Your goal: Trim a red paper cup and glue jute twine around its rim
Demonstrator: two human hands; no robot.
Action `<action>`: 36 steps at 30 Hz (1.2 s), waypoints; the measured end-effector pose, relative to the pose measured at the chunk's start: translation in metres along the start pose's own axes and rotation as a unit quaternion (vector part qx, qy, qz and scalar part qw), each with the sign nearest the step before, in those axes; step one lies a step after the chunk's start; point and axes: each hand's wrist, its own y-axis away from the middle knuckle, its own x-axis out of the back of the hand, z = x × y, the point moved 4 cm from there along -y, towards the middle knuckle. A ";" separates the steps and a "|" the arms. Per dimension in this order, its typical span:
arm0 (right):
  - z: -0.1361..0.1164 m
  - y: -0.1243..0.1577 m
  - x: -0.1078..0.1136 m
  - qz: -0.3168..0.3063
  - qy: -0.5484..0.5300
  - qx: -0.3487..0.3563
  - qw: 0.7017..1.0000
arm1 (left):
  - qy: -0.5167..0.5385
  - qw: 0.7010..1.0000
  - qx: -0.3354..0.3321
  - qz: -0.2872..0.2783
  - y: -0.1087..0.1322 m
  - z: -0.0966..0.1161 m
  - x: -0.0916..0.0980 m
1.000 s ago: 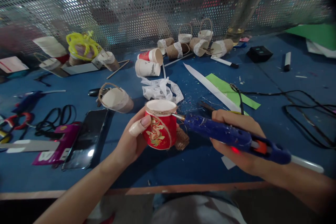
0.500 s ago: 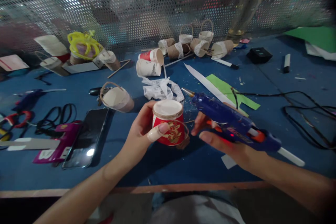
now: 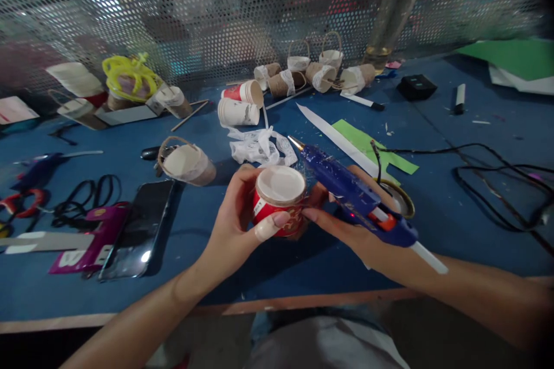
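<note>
your left hand (image 3: 236,222) curls its fingers round a red paper cup (image 3: 265,207), held near the middle of the blue worktop's (image 3: 236,285) front edge. your right hand (image 3: 363,242) grips a blue plastic glue gun (image 3: 341,181), thumb at the cup's side; whether its fingertips pinch anything, i cannot tell. you seem to be securing brown twine (image 3: 281,202) below the rim; next likely calls for steady pressure, nozzle clear. white lettering on the purple packet (image 3: 104,236), front left, is unreadable.
</note>
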 end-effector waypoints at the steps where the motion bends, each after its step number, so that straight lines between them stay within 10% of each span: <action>1: -0.001 -0.001 0.000 -0.006 -0.006 -0.014 1.000 | 0.000 1.000 0.000 0.001 0.000 0.000 0.000; 17: -0.010 -0.009 0.008 -0.092 -0.044 -0.112 0.988 | -0.009 1.000 -0.020 0.013 -0.001 -0.001 0.004; 36: -0.027 -0.001 0.014 -0.005 0.067 0.016 0.998 | 0.012 0.998 0.057 -0.038 0.009 -0.006 0.005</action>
